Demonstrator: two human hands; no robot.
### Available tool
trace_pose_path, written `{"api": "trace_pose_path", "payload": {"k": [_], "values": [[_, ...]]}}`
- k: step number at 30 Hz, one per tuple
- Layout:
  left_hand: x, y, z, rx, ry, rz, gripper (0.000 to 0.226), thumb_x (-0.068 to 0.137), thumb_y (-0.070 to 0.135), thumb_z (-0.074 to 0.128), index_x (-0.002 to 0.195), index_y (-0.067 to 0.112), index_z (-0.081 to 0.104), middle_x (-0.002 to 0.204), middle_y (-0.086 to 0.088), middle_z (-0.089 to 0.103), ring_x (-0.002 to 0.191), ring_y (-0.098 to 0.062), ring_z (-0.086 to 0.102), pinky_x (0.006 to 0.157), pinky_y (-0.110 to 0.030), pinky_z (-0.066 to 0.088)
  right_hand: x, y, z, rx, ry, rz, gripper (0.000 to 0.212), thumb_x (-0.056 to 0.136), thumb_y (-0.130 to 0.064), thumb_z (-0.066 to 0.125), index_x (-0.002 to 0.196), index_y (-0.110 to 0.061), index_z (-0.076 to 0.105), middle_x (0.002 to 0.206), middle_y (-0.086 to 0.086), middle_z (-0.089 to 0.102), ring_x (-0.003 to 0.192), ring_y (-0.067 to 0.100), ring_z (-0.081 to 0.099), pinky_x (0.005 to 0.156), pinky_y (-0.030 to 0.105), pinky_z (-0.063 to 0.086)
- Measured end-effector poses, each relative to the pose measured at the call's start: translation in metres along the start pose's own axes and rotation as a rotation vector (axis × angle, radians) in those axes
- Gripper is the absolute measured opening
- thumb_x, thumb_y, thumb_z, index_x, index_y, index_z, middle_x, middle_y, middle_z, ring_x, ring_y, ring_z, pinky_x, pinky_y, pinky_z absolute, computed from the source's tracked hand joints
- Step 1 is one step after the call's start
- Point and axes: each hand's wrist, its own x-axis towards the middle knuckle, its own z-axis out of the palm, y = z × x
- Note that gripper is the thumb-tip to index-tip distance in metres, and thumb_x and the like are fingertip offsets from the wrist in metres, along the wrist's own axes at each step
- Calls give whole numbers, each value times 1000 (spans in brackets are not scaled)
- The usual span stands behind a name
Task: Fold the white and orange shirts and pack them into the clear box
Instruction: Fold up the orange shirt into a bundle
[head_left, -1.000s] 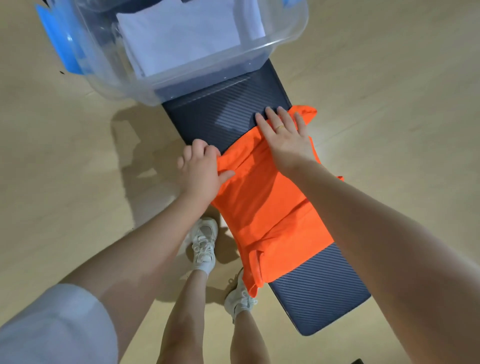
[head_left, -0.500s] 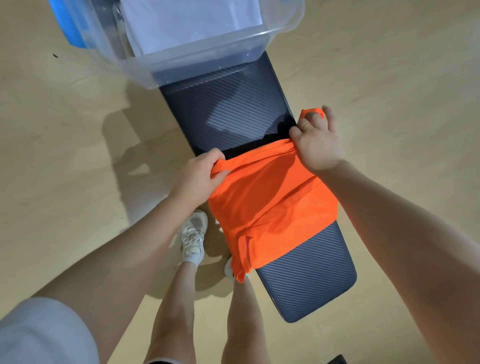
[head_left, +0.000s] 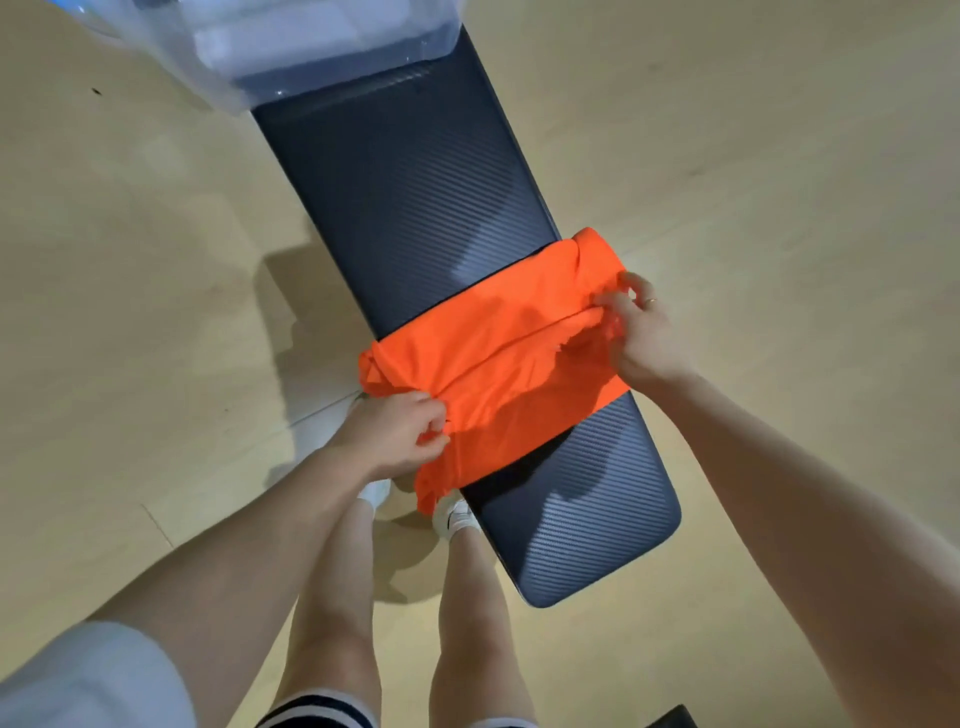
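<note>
Orange shirt (head_left: 498, 364), one, across dark bench (head_left: 415, 197); left hand (head_left: 395, 436), right hand (head_left: 641, 332) each pinching its edge.

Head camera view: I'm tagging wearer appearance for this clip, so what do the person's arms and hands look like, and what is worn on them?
Both forearms are bare. The left upper arm shows a short pale grey-white sleeve at the frame's lower left corner. The right hand wears a thin gold-coloured ring on one finger. The left hand shows no ring, watch or glove. No sleeve is visible on the right arm.
</note>
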Motion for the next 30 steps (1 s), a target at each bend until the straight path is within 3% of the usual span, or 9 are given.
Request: {"api": "trace_pose_path", "payload": {"k": [3,7,10,15,18,23,25,27,30], "values": [[-1,7,1,2,338,86,35,82,37,36,77,12,61,73,-1,57,63,-25,59,50,-28,42,7,-2,3,384,225,198,38,87,-16,48,123,-4,50,140,16,37,122,24,44,99,22,32],[23,13,-13,37,605,-32,30,86,22,39,101,7,60,100,-12,59,90,-32,57,77,-41,48,27,-8,8,630,177,428,54,92,-36,51,136,-8,37,137,12,47,124,25,47,107,39,37],[44,17,-22,-1,606,-217,28,91,21,49,114,6,56,112,-15,55,101,-35,54,83,-45,44,49,-13,11,525,171,466,48,92,-43,46,128,-11,49,127,11,58,119,28,52,103,41,39],[64,18,-23,164,535,-256,29,94,32,48,102,7,61,97,-15,63,91,-36,55,76,-43,41,81,-16,0,400,134,472,39,89,-45,48,109,-14,62,113,10,65,110,29,56,97,40,43],[70,17,-23,148,508,-228,30,93,31,49,91,5,62,90,-16,65,90,-37,56,72,-43,40,89,-17,-6,535,137,406,16,87,-32,60,81,-17,60,84,5,62,82,23,57,76,30,45],[64,12,-32,31,507,-237,33,97,31,40,94,2,55,93,-18,62,87,-39,58,65,-41,38,86,-5,-5,881,307,514,31,89,-18,58,62,-22,43,61,-3,43,55,11,38,51,25,34],[60,10,-31,68,533,-215,39,95,37,35,96,3,55,94,-16,61,86,-38,57,66,-41,41,83,-3,0,808,340,528,25,91,-21,52,67,-23,46,66,-2,50,59,12,44,56,26,38],[55,11,-25,86,596,-176,47,88,42,33,104,4,55,103,-16,60,95,-38,57,76,-43,46,77,-6,6,519,371,561,13,94,-28,43,93,-23,56,100,6,62,91,23,58,84,34,45],[57,17,-10,161,648,-123,59,88,42,37,131,1,40,137,-19,45,126,-35,43,102,-48,37,53,-24,17,11,434,285,51,96,-36,34,141,-12,35,149,14,33,139,29,27,115,43,13]]}}
